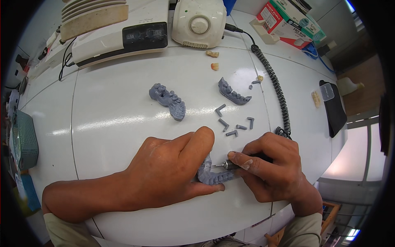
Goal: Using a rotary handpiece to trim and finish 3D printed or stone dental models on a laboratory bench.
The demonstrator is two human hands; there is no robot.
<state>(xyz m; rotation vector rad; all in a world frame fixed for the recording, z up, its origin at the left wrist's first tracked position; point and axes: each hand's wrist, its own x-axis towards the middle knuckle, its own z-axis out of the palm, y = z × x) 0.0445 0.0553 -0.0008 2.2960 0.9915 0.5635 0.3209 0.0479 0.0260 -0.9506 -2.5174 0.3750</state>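
Note:
My left hand (164, 166) grips a grey horseshoe-shaped dental model (216, 178) against the white table, its fingers covering the model's left part. Pinched in my right hand (273, 166) is a rotary handpiece (230, 165), whose thin bur reaches the inner side of the arch; whether it touches is too small to tell. White dust marks the right fingers. Beyond the hands lie two more grey dental models, one on the left (168, 101) and a slimmer one on the right (233, 93). Several short grey pegs (221, 110), some L-shaped, are scattered in front of the slimmer one.
A cream control unit (199, 25) stands at the back, its coiled black cord (276, 78) running down the right. Beside it sits a white device (144, 36). Two tooth-coloured pieces (215, 66) lie nearby. Cartons (288, 24), a dark pouch (334, 111) and a green basket (25, 140) edge the table.

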